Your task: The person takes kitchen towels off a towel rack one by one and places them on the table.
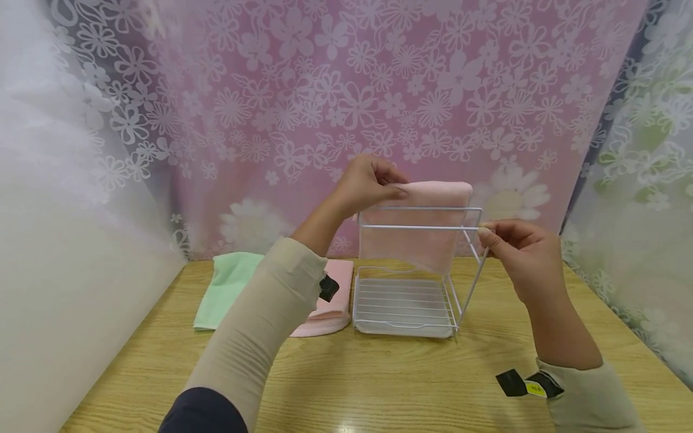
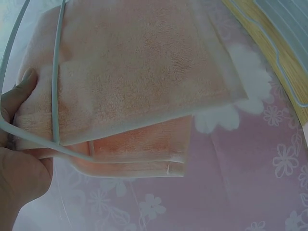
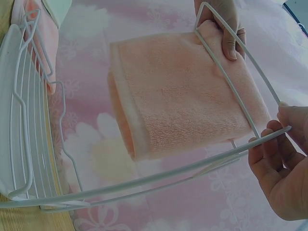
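A white wire rack [image 1: 419, 227] stands on the table, with upper bars over a slatted base and a pale tray [image 1: 403, 328]. My left hand [image 1: 368, 180] pinches one end of a folded pink towel [image 1: 435, 195] by its upper fold, thumb on the near side. The towel's two layers hang down at the rack's rear top, their lower edges above the base. In the left wrist view, a rack bar crosses in front of the towel [image 2: 134, 67]. My right hand [image 1: 522, 252] pinches the rack's upper right corner between thumb and fingers.
Left of the rack lie a folded pink towel [image 1: 338, 282] and a green towel [image 1: 233, 279], partly hidden by my left forearm. A pink floral curtain [image 1: 303, 108] hangs behind the wooden table [image 1: 379, 385]. Pale sheets [image 1: 81, 210] rise at both sides.
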A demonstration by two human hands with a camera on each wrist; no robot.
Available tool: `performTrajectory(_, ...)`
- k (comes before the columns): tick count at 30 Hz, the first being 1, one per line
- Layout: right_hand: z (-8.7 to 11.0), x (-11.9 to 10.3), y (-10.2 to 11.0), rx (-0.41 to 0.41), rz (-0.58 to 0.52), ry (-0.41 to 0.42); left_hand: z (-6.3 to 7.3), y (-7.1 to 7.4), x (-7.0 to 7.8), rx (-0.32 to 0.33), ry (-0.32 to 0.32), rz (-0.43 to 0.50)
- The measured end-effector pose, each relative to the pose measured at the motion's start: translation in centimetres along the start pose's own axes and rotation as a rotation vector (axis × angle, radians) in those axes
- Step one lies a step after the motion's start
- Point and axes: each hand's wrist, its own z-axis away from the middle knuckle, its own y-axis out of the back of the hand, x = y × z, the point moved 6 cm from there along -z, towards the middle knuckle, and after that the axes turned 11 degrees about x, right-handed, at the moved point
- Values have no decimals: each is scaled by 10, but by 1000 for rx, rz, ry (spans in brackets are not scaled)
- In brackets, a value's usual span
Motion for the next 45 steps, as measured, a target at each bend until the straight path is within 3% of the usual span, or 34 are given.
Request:
performTrajectory(10, -1, -1, -1, 8, -16, 11, 2, 6, 5, -5, -13, -34)
performTrajectory(18, -1, -1, -1, 16, -6, 20, 7, 8, 9, -23, -49, -3)
performTrajectory(34, 1, 2, 0, 22, -16, 9, 20, 6, 10, -36, -20, 3)
performTrajectory(45, 1, 1, 0, 23, -14, 21, 24, 6, 10, -20, -53, -21)
